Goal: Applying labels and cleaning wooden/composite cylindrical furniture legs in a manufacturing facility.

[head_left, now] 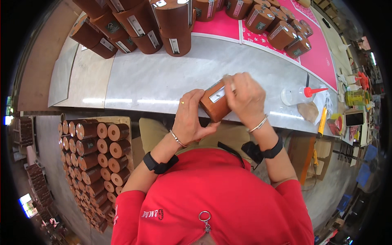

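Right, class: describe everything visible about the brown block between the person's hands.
The reddish-brown, wooden-looking block is chunky and tilted, with a pale, shiny rectangular plate bearing a small dark mark. It sits over the near edge of the smooth grey table. The left hand grips it; the right hand hides its right part.

A red short-sleeved shirt [204, 175] is worn, closed by a zip with a ring-shaped pull [207, 229]; dark print is borne on the chest, pale print on the left sleeve [128, 208]. Both wrists are fitted with silvery bracelets [178, 139] and black straps [272, 150]. The left hand [190, 116] is adorned by a gold-coloured ring [182, 102]. Khaki trousers [152, 132] are partly seen.
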A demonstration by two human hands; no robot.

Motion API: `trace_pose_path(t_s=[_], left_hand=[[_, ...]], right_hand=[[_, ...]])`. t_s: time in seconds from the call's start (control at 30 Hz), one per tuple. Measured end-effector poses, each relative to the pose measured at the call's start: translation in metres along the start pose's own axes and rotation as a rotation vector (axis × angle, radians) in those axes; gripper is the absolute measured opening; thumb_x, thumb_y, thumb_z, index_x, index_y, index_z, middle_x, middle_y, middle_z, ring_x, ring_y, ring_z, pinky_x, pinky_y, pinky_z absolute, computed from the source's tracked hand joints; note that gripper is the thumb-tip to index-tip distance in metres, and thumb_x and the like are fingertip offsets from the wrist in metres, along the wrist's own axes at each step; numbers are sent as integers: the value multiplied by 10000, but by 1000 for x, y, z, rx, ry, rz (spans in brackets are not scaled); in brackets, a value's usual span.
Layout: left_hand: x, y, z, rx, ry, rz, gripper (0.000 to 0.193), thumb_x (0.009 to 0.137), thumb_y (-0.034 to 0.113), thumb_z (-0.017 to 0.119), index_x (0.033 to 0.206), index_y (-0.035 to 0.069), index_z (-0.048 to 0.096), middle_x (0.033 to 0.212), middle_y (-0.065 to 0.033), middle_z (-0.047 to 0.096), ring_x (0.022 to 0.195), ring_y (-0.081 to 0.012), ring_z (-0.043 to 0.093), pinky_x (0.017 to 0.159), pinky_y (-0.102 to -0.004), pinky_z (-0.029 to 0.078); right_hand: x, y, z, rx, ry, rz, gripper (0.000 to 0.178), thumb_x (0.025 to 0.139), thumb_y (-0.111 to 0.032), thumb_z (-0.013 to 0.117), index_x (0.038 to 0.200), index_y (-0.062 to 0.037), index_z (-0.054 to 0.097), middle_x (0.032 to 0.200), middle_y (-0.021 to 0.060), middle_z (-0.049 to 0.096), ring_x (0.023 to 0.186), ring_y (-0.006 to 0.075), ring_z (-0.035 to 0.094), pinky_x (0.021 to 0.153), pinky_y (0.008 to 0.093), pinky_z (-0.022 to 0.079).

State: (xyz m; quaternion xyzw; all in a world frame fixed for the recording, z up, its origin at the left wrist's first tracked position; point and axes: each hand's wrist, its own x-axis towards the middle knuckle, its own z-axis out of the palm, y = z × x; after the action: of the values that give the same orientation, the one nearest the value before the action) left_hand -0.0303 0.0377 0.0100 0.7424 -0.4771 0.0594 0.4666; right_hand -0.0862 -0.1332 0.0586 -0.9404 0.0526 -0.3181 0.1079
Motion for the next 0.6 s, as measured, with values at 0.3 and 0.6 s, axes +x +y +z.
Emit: trace_pose_path(t_s=[0.3,0.6], left_hand=[[-10,3,3,58,-1,-145,864,606,376,824,1246,-34,415,1136,-190,506,1030,-346,499,910,-419,367],[-8,5,7,85,22,-151,840,574,359,845,1213,-8,443,1105,-155,503,960,-316,506,870,-403,364]], right_hand=[[-4,-8,1,-26,18,13,161,759,-158,648,740,-85,506,706,83,491,596,264,543,531,366,441],[12,-4,-9,-17,-7,-38,106,802,-148,611,766,-84,535,696,92,525,595,285,554,530,389,452]])
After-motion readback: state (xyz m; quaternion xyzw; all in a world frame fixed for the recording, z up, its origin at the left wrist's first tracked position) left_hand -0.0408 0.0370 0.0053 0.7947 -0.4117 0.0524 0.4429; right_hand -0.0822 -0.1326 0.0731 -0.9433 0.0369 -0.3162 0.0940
